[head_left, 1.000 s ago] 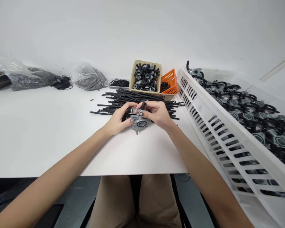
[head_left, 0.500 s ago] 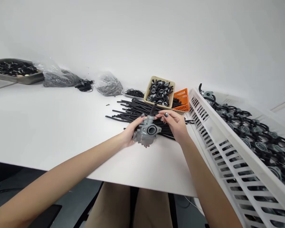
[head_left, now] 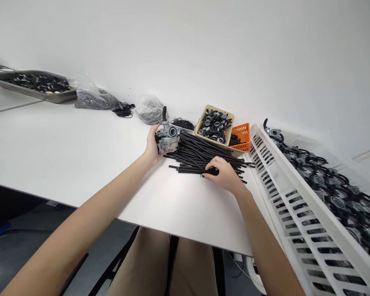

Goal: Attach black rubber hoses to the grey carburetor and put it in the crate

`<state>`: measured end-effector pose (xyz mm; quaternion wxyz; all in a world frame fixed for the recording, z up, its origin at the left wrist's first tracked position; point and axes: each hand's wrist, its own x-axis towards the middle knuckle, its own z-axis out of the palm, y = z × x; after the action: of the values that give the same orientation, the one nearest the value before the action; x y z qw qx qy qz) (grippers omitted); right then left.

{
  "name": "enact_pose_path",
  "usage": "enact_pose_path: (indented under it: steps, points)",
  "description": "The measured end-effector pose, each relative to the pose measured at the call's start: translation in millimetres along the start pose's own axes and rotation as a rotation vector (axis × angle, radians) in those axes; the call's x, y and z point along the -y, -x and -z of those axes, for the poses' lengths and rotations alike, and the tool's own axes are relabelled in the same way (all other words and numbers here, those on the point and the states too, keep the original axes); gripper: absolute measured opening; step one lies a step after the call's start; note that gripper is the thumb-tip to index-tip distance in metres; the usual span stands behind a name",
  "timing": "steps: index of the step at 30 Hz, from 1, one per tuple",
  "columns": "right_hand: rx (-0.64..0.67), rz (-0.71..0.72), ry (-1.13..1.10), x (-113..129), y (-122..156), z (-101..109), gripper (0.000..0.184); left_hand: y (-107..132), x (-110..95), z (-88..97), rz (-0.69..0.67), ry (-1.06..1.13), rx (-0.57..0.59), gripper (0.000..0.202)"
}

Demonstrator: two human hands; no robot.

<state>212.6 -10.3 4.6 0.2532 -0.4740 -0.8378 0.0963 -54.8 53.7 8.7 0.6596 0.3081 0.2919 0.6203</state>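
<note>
My left hand is wrapped round a grey metal carburetor, holding it above the table near the left end of the hose pile. A short black rubber tube stands up from its top, and its round bore faces me. My right hand reaches down to the front edge of a pile of black rubber hoses. Its thumb and fingers are curved and apart, with hoses between them; no hose is lifted.
Behind the hoses stand a cream basket of capped black tubes and an orange basket. A white slatted crate of carburetors lines the right side. Plastic bags of small parts and a metal tray sit along the wall.
My left hand has carried the carburetor left and farther back. My right hand has left the carburetor's top and come down at the hoses. The view has shifted slightly.
</note>
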Motion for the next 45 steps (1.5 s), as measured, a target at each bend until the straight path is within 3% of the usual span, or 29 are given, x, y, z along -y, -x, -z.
enact_pose_path:
  steps: [3, 6, 10, 13, 15, 19, 22, 28, 33, 37, 45]
  points:
    - [-0.069, 0.011, -0.040, 1, 0, -4, 0.003, 3, 3, -4.1, -0.041, 0.015, -0.026, 0.044]
    - [-0.291, -0.062, -0.135, -2, -3, -3, 0.004, 3, 3, -6.4, -0.091, 0.043, -0.044, 0.042]
    - [-0.689, -0.197, -0.553, -3, -7, 5, 0.014, 1, 3, -5.2, -0.116, 0.041, -0.052, 0.044]
    - [-0.812, -0.235, -0.864, -2, -9, 12, 0.039, 1, 5, -6.0, -0.139, 0.049, -0.069, 0.040]
    - [-0.787, -0.244, -1.062, -1, -9, 17, 0.039, 2, 7, -7.8, -0.129, 0.060, -0.064, 0.038]
    - [-0.639, -0.194, -1.494, 4, -4, 23, 0.017, 4, 13, -11.0, -0.110, 0.043, -0.093, 0.031]
    - [-0.587, -0.142, -1.643, 8, 1, 26, 0.016, 5, 16, -12.0, -0.135, 0.011, -0.124, 0.028]
    - [-0.554, -0.105, -1.564, 8, 2, 28, 0.018, 8, 19, -13.9, -0.140, -0.036, -0.120, 0.028]
    - [-0.428, -0.238, -1.288, 12, -4, 13, 0.037, 11, 22, -15.9, -0.120, -0.071, -0.056, 0.028]
    - [-0.365, -0.309, -1.232, 23, -7, -2, 0.038, 13, 26, -17.6, -0.117, -0.094, -0.048, 0.028]
    - [-0.523, -0.305, -1.242, 17, -9, -1, 0.033, 12, 33, -18.4, -0.198, -0.095, -0.052, 0.023]
